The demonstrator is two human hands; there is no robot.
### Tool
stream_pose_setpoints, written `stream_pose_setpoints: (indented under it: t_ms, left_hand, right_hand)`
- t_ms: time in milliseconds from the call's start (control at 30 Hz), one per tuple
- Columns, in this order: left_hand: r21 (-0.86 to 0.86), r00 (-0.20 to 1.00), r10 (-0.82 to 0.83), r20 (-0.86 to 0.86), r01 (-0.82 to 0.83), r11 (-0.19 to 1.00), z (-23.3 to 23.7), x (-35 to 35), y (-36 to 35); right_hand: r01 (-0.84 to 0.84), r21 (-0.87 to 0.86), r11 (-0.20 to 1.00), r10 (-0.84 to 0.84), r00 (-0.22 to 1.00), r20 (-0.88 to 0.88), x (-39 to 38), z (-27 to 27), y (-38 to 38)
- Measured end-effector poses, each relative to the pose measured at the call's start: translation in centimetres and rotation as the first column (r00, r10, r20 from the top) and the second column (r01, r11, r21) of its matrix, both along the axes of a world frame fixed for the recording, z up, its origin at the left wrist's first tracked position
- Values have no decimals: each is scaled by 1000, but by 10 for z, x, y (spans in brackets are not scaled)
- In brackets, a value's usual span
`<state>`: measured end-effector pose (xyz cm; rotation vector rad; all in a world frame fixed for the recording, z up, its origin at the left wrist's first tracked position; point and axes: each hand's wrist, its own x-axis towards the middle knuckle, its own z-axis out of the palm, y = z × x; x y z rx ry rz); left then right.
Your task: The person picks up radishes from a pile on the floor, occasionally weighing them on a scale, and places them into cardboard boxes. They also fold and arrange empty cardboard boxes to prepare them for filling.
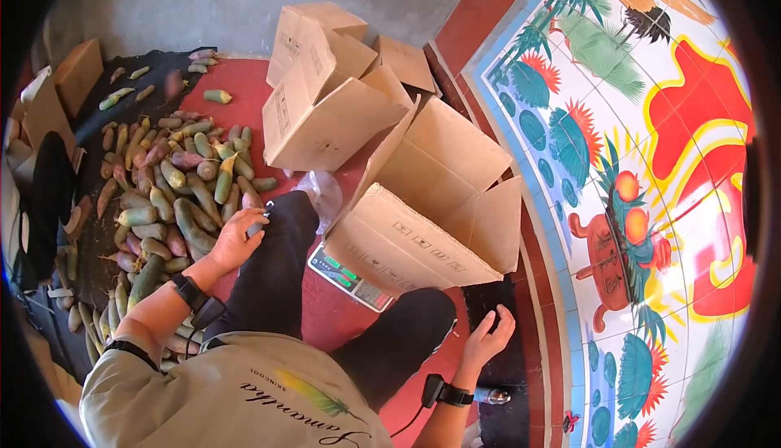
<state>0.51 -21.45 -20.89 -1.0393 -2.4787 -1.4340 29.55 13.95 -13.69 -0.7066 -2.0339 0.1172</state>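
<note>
My left hand (pixel 237 240) is beside my left knee, at the right edge of a heap of green and purplish radishes (pixel 189 214). Its fingers are curled round what looks like a radish (pixel 257 227); only a small grey-green end shows. To the right of my right knee, my right hand (pixel 491 337) hangs in the air with fingers apart and slightly bent, holding nothing. Between my knees an open cardboard box (pixel 415 240) rests over a digital scale (pixel 351 277), whose lit display and keys show at the front. The box's floor is hidden.
More cardboard boxes (pixel 333 114) stand behind, against the grey wall (pixel 244 8). A clear plastic bag (pixel 323 196) lies near my left knee. Loose radishes are scattered on black sheeting (pixel 98 135) and red flooring (pixel 236 74). A painted tile wall (pixel 569 171) bounds the right.
</note>
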Motion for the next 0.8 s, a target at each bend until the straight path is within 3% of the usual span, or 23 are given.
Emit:
stream_pose_setpoints:
  t_ms: [300, 367, 467, 800]
  left_hand:
    - [1, 997, 7, -80, -7, 1000, -1, -7, 26]
    - [-51, 964, 7, -267, -21, 998, 5, -11, 35]
    - [-95, 938, -7, -347, -28, 995, 15, -18, 54]
    - [-138, 944, -128, -303, 90, 986, 7, -29, 85]
  right_hand:
    - [2, -37, 999, -1, 999, 42, -11, -20, 2]
    - [3, -43, 999, -1, 999, 48, -16, -23, 4]
    - [2, -55, 998, 0, 999, 48, -27, -27, 4]
    - [-92, -99, 991, 105, 985, 136, -54, -48, 5]
